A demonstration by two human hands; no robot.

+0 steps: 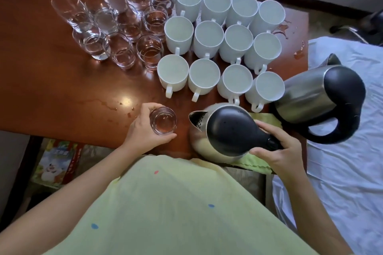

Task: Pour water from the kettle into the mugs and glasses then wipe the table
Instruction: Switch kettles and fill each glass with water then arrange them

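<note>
Twelve white mugs (221,47) crowd behind kettle (226,132) and glass (163,120).

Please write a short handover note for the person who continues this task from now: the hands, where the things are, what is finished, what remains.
Left hand grips a small glass at the table's near edge.
Right hand holds the handle of the near kettle, spout toward that glass.
Second kettle stands at the right.
White mugs stand in rows and look filled; the grouped glasses hold water.
Left: fill the held glass, then wipe spills with the green cloth under the kettle.
</note>
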